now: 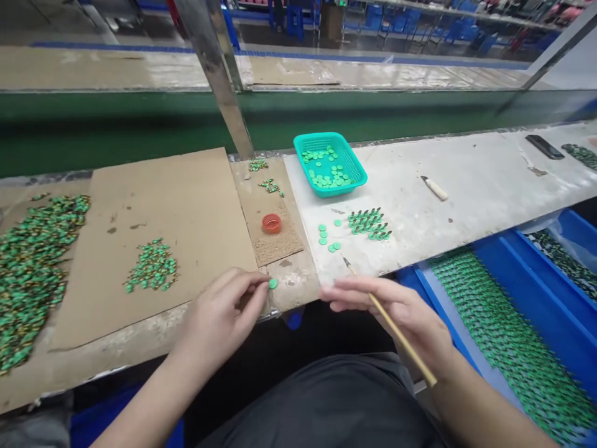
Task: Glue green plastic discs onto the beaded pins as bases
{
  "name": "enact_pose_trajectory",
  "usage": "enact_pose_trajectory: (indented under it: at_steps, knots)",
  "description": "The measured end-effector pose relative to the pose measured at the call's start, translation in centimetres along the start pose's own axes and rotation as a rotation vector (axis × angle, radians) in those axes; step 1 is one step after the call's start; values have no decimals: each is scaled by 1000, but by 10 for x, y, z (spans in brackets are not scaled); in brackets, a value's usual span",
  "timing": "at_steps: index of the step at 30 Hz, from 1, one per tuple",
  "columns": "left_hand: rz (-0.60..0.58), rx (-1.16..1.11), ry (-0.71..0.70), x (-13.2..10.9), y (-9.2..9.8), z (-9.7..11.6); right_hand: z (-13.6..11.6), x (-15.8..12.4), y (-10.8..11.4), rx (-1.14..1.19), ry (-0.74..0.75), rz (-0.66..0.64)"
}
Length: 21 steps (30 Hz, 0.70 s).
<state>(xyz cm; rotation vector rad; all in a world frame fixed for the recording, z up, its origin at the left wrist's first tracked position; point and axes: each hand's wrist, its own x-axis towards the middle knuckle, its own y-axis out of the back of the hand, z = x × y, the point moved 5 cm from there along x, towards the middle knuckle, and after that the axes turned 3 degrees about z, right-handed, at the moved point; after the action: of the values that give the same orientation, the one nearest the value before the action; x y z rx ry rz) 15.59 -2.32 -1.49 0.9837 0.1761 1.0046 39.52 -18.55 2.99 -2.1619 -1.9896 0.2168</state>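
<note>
My left hand (233, 305) is closed in a pinch on a small green disc (273, 284) near the table's front edge. My right hand (396, 311) holds a thin paintbrush (401, 339) with a wooden handle, its dark tip pointing away from me toward the table. Beyond the brush tip lie a few loose green discs (323, 234) and a cluster of green discs with dark upright pieces (368, 223). A red round cap (271, 223) stands on a cardboard strip (280, 249) ahead of my left hand.
A turquoise basket (361, 177) holds green discs. Piles of small green-and-gold pieces (37, 267) lie left, with a smaller heap (153, 266) on cardboard (186, 186). A knife (435, 188) and a dark phone-like object (543, 147) lie right. Blue trays (517, 274) sit below the right table edge.
</note>
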Motion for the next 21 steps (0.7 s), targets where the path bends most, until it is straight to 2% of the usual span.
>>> enact_pose_trajectory:
  at_steps: [1,3,6,9,13,17,21]
  knots:
    - [45,20,-52,-4,0,3,-1,6,-1,13,6,-6]
    - [99,77,-135,-9,-1,7,-2,19,-1,-65,75,67]
    - [118,116,-208,-10,-4,10,-3,40,-1,-307,274,238]
    - [120,78,-219,-11,-3,10,-1,64,-8,-515,455,311]
    - [138,5,-330,-18,5,14,3,103,-8,-567,487,421]
    - [121,145,-541,-25,5,14,10,142,-16,-492,499,402]
    - [55,231,-672,-36,-5,3,12,169,-32,-616,623,364]
